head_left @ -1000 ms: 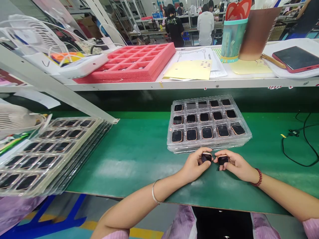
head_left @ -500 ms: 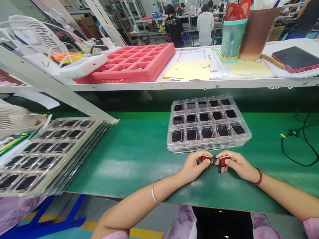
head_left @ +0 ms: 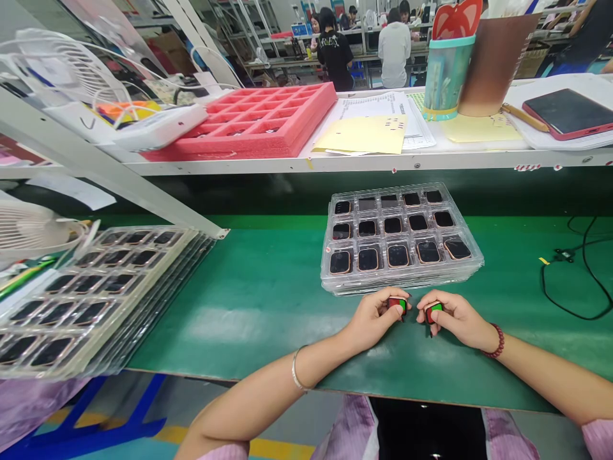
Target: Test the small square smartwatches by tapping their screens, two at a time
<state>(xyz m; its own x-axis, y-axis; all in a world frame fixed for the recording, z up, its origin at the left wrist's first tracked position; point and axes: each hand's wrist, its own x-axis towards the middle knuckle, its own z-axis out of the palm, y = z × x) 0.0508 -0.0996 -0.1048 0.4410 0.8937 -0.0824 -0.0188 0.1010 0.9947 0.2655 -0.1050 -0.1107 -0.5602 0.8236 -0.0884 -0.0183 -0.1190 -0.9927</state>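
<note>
Between thumb and fingers, my left hand grips a small smartwatch body whose lit screen is part red, part green. A second smartwatch body, its screen also red and green, is pinched in my right hand. Both hands are over the green table, a short gap apart. Just beyond them lies a stack of clear plastic trays, the top one carrying rows of dark-screened watch bodies. Thumbs and fingers partly cover both held pieces.
At the left stands another tray stack with dark screens, beside a white fan. A black cable lies at right. The shelf above bears a pink foam tray, papers, a cup and a phone. People work in the background.
The two held screens have turned from all red to part red, part green. My hands have drawn slightly apart, the right one shifting a little to the right.
</note>
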